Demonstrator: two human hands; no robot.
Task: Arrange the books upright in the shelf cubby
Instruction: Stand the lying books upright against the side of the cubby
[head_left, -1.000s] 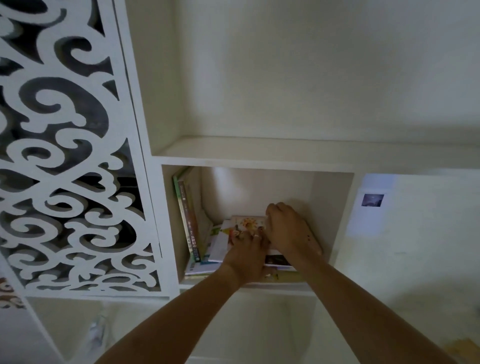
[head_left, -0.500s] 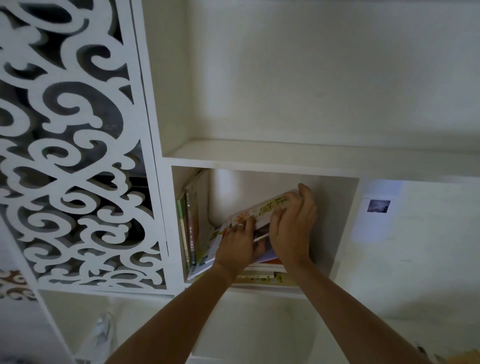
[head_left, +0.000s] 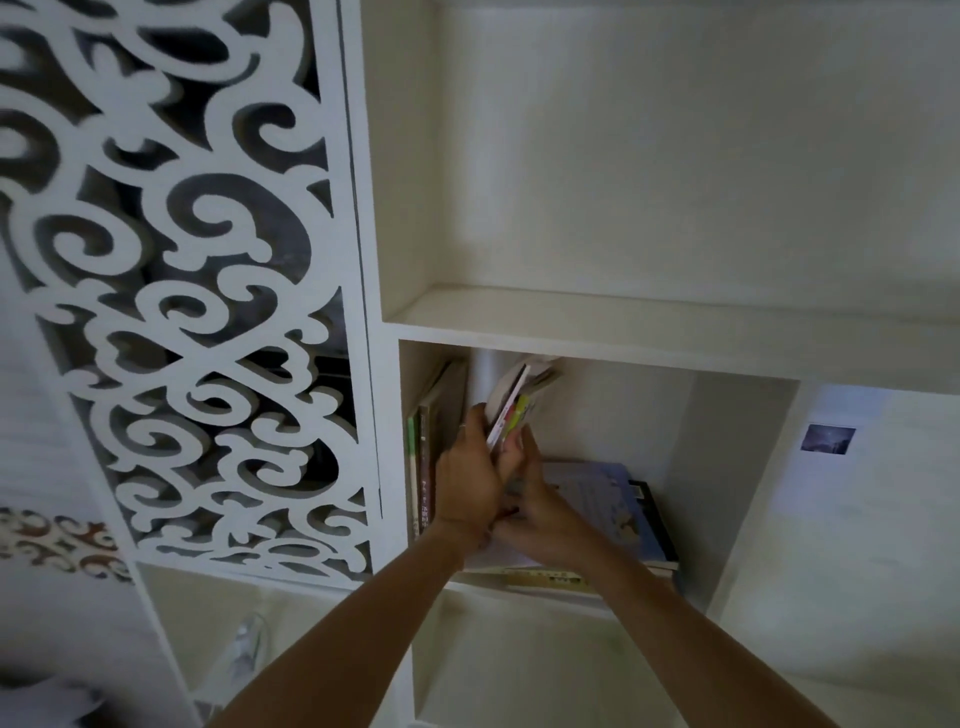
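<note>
Inside the white cubby (head_left: 737, 467), a few books (head_left: 423, 457) stand upright against the left wall. I hold a thin stack of books (head_left: 514, 405) nearly upright just right of them. My left hand (head_left: 467, 483) grips its left face. My right hand (head_left: 535, 499) presses against its lower right side, fingers curled round the edge. A pile of flat books (head_left: 613, 499), bluish cover on top, lies on the cubby floor at the right.
A white carved scroll panel (head_left: 197, 291) fills the left. An open shelf (head_left: 623, 317) sits above the cubby. A small photo (head_left: 827, 439) is stuck on the wall to the right. More compartments lie below.
The stack I held went from lying flat, to tilted, to nearly upright beside the standing books. Both hands moved left with it, uncovering the bluish book underneath.
</note>
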